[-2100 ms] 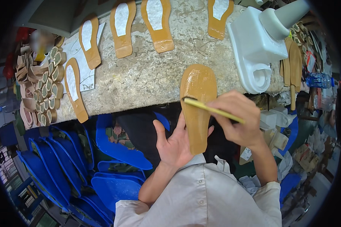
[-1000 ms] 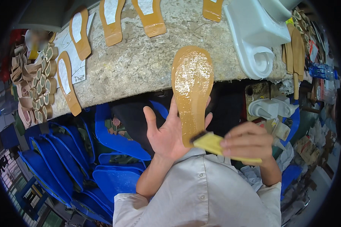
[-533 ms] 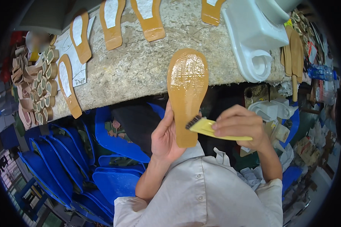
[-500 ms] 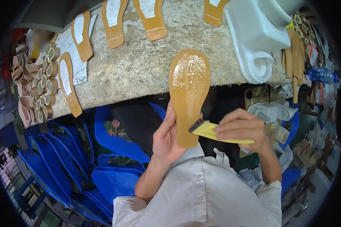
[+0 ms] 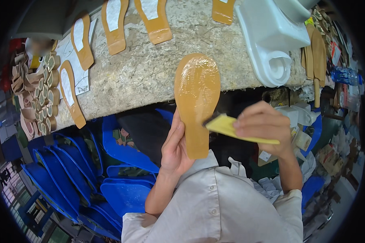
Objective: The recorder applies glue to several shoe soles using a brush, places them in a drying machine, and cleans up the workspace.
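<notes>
Left hand (image 5: pixel 175 148) gripping tan sole (image 5: pixel 196 101), right hand (image 5: pixel 263 125) clasping yellow brush (image 5: pixel 231 127)

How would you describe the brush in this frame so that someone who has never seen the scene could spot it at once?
Start at the long stone-topped bench across the top, then drop to the glossy tan sole that the left hand holds up at its front edge. The brush is the flat yellow-handled tool in the right hand, dark bristles at the sole's right edge. Nothing else nearby is yellow.
</notes>
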A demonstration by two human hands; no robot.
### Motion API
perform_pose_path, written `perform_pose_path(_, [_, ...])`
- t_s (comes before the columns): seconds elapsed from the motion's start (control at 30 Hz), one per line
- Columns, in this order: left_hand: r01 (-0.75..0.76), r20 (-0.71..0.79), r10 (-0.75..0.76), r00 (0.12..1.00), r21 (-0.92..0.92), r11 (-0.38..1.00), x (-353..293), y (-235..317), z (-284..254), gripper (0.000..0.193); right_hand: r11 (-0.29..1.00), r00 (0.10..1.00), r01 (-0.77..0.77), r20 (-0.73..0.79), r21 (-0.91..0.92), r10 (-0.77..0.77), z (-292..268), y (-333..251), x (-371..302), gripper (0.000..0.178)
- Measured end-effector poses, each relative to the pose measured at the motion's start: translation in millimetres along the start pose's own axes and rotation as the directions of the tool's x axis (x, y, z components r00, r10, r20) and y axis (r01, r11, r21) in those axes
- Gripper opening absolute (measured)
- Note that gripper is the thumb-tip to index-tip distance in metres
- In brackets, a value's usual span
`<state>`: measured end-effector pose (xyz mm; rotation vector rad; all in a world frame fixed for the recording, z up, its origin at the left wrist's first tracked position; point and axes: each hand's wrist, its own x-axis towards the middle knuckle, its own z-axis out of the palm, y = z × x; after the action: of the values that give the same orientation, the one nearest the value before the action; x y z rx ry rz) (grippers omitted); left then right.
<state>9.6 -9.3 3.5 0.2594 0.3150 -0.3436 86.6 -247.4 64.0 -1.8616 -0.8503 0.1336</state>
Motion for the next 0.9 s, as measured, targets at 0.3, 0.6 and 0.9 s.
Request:
perform_pose_path(0.3, [-0.019, 0.016, 0.019, 1.0, 0.001, 1.0, 0.4, 0.7, -7.3, 0.057, 0.999, 0.998, -0.046, -0.046, -0.029, 0.044, 9.2, -7.6, -21.3, 0.028])
perform_pose_path(0.6, [-0.033, -0.096, 0.043, 0.994, 0.105, 0.994, 2.9, 0.2, 4.8, 0.057, 0.848, 0.738, -0.508, -0.433, 0.147, 0.517, 26.9, -1.4, -1.6, 0.017])
perform_pose_path(0.9, [-0.042, -0.098, 0.054, 0.994, 0.122, 0.992, 5.7, 0.0, 8.6, 0.057, 0.884, 0.771, -0.464, -0.517, -0.054, 0.373, 24.2, -7.3, 3.9, 0.019])
